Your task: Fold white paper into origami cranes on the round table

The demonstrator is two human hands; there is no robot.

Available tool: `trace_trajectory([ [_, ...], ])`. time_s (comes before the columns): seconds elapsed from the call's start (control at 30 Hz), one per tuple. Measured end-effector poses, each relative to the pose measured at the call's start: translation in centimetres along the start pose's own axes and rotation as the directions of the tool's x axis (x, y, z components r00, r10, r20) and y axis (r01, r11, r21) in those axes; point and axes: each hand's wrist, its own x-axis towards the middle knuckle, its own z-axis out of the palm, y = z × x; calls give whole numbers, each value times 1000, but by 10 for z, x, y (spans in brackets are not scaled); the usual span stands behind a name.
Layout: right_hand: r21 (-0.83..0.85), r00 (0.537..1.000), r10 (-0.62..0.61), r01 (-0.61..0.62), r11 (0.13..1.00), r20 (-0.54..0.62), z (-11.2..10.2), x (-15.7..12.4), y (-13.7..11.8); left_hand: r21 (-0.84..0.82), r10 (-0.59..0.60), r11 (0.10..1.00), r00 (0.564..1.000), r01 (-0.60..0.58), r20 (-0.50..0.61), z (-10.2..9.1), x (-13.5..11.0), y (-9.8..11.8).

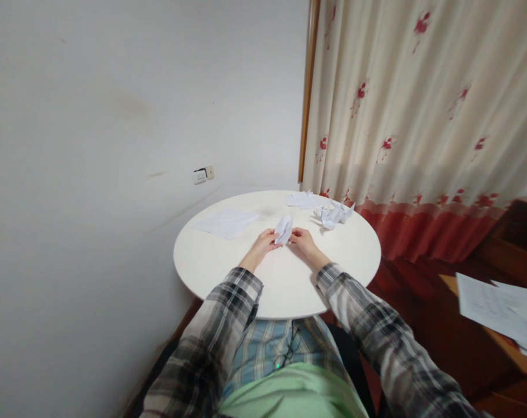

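We've got arms stretched over the table, left hand and right hand both pinching the folded paper!

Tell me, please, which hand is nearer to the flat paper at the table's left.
Left: the left hand is just to the right of the flat paper; the right hand is farther right.

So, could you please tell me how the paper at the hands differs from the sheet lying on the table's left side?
The folded paper is small and narrow; the flat sheet spreads much wider. The folded paper is held by the left hand, with the right hand at its side, while the flat sheet lies on the table. Both look white.
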Motion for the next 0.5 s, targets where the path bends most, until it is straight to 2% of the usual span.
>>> trace_trajectory([
  [0.5, 50, 999, 41, -40, 998, -25, 0, -1, -2, -85, 36, 996, 999, -37, -18, 0, 2, -2],
])
